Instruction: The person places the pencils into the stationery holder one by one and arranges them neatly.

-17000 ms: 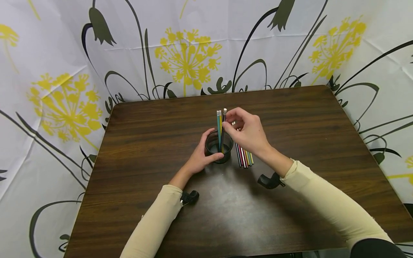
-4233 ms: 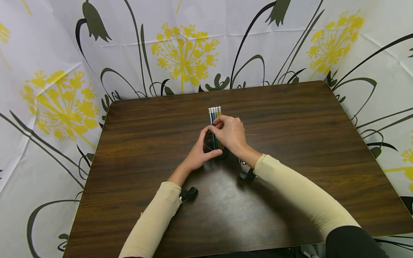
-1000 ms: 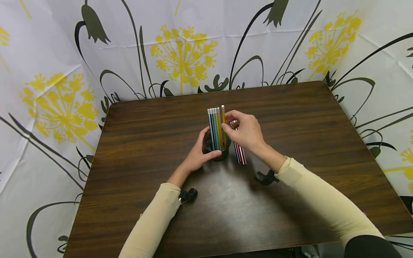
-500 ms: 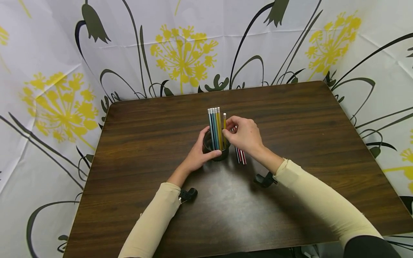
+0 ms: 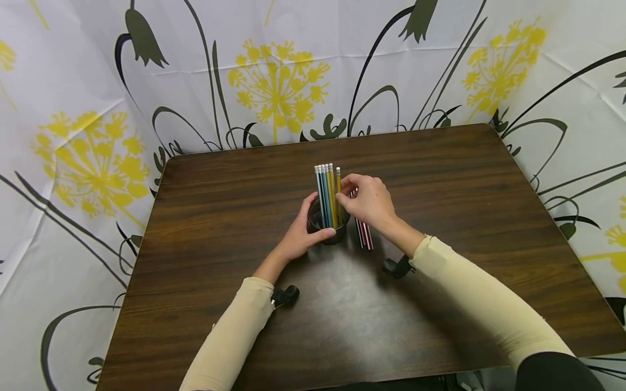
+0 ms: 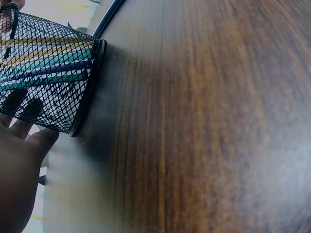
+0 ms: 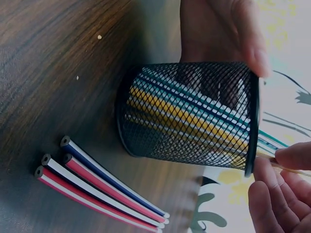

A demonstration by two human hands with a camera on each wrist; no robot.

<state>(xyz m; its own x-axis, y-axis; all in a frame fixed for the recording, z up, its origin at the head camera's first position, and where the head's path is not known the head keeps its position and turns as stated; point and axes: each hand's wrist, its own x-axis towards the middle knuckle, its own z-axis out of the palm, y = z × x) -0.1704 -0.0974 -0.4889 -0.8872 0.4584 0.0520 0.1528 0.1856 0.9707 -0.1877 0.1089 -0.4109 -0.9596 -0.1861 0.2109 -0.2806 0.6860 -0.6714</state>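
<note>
While left hand [image 5: 299, 235] grips mesh cup [image 7: 187, 115], right hand [image 5: 370, 202] pinches yellow pencil [image 5: 338, 183]; early release could leave it leaning.

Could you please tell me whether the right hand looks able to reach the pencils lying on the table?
Probably yes: the loose pencils lie near the right hand, outside the mesh cup, with nothing seen blocking the way, though it would first need to release the yellow pencil it pinches.

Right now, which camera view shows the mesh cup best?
The right wrist view: the mesh cup shows from base to rim. The head view shows it small, partly behind the left hand; the left wrist view crops it.
</note>
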